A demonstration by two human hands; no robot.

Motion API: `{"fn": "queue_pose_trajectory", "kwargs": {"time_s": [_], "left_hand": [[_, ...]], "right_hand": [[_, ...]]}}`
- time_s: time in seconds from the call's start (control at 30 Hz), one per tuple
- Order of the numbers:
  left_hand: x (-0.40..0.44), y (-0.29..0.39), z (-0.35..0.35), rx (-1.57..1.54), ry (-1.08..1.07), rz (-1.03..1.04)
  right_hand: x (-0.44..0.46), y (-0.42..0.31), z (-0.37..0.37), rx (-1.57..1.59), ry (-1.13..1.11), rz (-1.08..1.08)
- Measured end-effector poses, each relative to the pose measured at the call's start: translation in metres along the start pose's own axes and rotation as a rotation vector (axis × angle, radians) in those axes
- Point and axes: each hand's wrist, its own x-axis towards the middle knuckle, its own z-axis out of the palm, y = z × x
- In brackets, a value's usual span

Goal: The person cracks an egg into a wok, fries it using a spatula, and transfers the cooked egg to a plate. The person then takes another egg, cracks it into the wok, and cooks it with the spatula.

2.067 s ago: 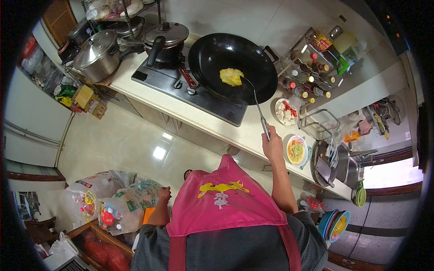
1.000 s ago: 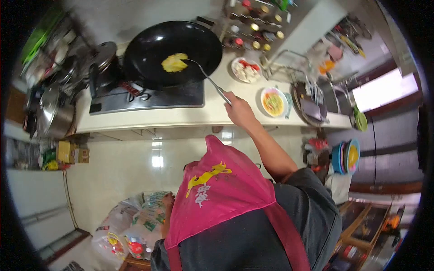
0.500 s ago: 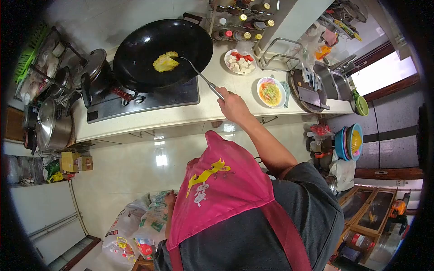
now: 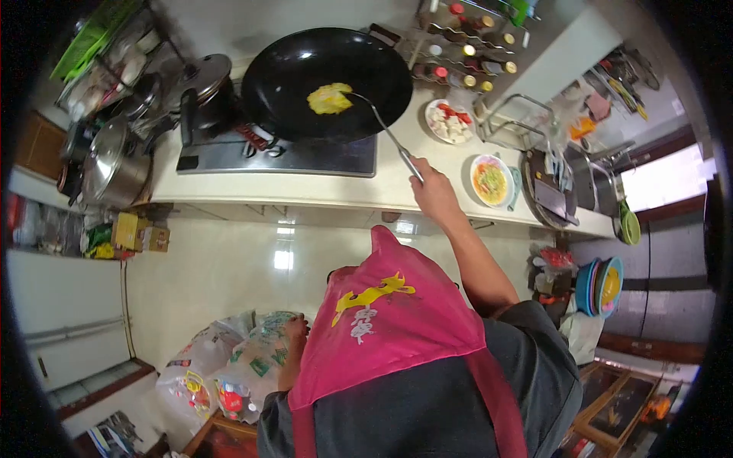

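My right hand is closed around the handle of a long metal spatula. Its far end reaches into a black wok and meets the edge of a yellow fried egg; the blade is mostly hidden there. Handle and hand are above the counter's front edge. Down by my side, my left hand hangs near white plastic bags, its fingers too small and shaded to make out. To the right of the wok are a plate of white cubes and red pieces and a bowl of chopped vegetables.
The wok rests over a gas stove. Left of it stand a dark pot and a steel pot. A bottle rack is behind. A cleaver lies on a round board by the sink.
My view has shifted, so the stove and counter sit farther right in the picture. My right hand still holds the spatula at the egg. More of my left hand shows.
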Motion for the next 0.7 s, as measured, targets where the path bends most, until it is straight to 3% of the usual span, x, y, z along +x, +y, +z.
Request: {"fn": "queue_pose_trajectory", "kwargs": {"time_s": [0.07, 0.33, 0.47, 0.7], "left_hand": [[-0.002, 0.002, 0.002, -0.163, -0.036, -0.056], [-0.01, 0.012, -0.001, -0.011, -0.063, 0.048], [0.019, -0.015, 0.004, -0.256, -0.087, -0.042], [0.0, 0.006, 0.001, -0.18, -0.039, -0.088]], "right_hand": [[0.001, -0.002, 0.0, 0.007, 0.019, 0.008], [0.002, 0.0, 0.003, 0.015, 0.024, 0.019], [0.002, -0.001, 0.003, 0.029, 0.032, 0.0], [0.002, -0.006, -0.002, 0.037, -0.012, 0.019]]}}
